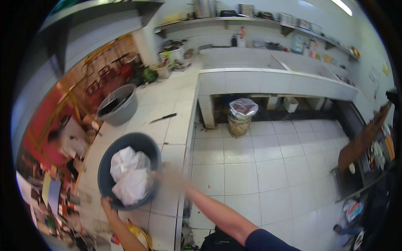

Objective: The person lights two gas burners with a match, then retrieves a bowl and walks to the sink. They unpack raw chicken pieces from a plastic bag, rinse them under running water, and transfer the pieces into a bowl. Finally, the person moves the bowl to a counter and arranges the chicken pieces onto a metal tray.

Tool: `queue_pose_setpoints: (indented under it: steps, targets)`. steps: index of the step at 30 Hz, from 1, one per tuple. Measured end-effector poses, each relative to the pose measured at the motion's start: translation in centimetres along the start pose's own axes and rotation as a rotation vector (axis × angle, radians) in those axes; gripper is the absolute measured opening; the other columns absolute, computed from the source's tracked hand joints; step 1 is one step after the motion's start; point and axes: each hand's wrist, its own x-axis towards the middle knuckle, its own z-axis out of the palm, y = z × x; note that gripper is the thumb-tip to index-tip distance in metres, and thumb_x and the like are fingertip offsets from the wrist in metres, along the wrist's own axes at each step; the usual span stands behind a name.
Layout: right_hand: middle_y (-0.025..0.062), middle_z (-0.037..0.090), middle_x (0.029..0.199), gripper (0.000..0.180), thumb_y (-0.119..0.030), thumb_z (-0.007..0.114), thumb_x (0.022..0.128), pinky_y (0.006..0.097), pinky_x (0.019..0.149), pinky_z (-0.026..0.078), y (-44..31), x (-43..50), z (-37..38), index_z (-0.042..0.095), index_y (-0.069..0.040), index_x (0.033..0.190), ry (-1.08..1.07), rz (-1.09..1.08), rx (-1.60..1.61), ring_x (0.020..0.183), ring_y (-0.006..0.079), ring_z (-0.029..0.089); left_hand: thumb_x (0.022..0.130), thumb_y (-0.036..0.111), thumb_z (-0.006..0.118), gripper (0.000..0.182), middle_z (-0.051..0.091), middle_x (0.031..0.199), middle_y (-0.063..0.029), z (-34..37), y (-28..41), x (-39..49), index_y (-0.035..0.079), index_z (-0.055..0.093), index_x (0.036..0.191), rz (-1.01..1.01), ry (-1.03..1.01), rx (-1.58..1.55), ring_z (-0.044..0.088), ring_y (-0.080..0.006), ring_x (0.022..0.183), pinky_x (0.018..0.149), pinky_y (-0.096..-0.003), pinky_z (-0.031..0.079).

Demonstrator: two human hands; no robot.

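Observation:
A dark grey plastic basin (103, 163) stands on the white tiled counter (174, 157) before me, holding white plastic bags with contents I cannot make out (133, 185). At its lower left edge, my left hand (107, 202) grips the rim with its fingers bent over. My right hand (169, 175), blurred, is by the basin's right side, its fingers near the rim; whether it touches is unclear. Farther up the counter lies a knife with a dark handle (168, 116).
A lighter grey tub (128, 106) with dark items stands at the counter's far left. Tiled sinks (238, 59) run along the back wall. Below them, a lined waste bin (239, 125) stands on the floor. A person (70, 142) is beyond the counter at left.

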Motion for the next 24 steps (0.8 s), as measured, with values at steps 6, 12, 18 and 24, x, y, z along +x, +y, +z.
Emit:
queue_pose_setpoints:
  steps: [6, 12, 18, 24]
  targets:
    - [0.0375, 0.063, 0.113, 0.051, -0.020, 0.071, 0.077, 0.0548, 0.096, 0.049, 0.2, 4.6, 1.1, 0.051, 0.009, 0.114, 0.017, 0.124, 0.085, 0.109, 0.0540, 0.061, 0.060, 0.003, 0.050, 0.037, 0.060, 0.095, -0.0119, -0.2, -0.2, -0.7, 0.003, 0.054, 0.097, 0.002, -0.038, 0.192, 0.061, -0.0281, 0.083, 0.077, -0.0370, 0.055]
    - [0.0358, 0.066, 0.104, 0.049, -0.017, 0.067, 0.076, 0.0534, 0.090, 0.052, 2.0, 6.3, -5.2, 0.053, 0.009, 0.115, -0.095, 0.081, 0.060, 0.101, 0.0522, 0.065, 0.064, 0.006, 0.053, 0.038, 0.060, 0.100, -0.0142, 5.9, -1.3, -9.1, 0.000, 0.056, 0.102, 0.311, 0.015, 0.292, 0.061, -0.0273, 0.086, 0.083, -0.0358, 0.053]
    - [0.0322, 0.066, 0.095, 0.043, -0.018, 0.068, 0.077, 0.0514, 0.083, 0.051, 4.0, 8.8, -19.5, 0.055, 0.008, 0.109, -0.202, 0.058, 0.078, 0.093, 0.0492, 0.066, 0.068, 0.007, 0.056, 0.039, 0.062, 0.103, -0.0150, 20.5, -2.2, -19.1, -0.002, 0.057, 0.106, 0.366, 0.035, 0.298, 0.062, -0.0272, 0.089, 0.082, -0.0365, 0.053]
    - [0.0259, 0.068, 0.089, 0.043, -0.023, 0.071, 0.078, 0.0478, 0.075, 0.052, 3.3, 15.0, -36.6, 0.056, 0.007, 0.106, -0.215, 0.101, 0.034, 0.083, 0.0423, 0.068, 0.072, 0.008, 0.060, 0.040, 0.063, 0.105, -0.0158, 35.7, -4.2, -25.6, -0.004, 0.059, 0.110, 0.372, -0.044, 0.255, 0.063, -0.0271, 0.091, 0.081, -0.0372, 0.054]
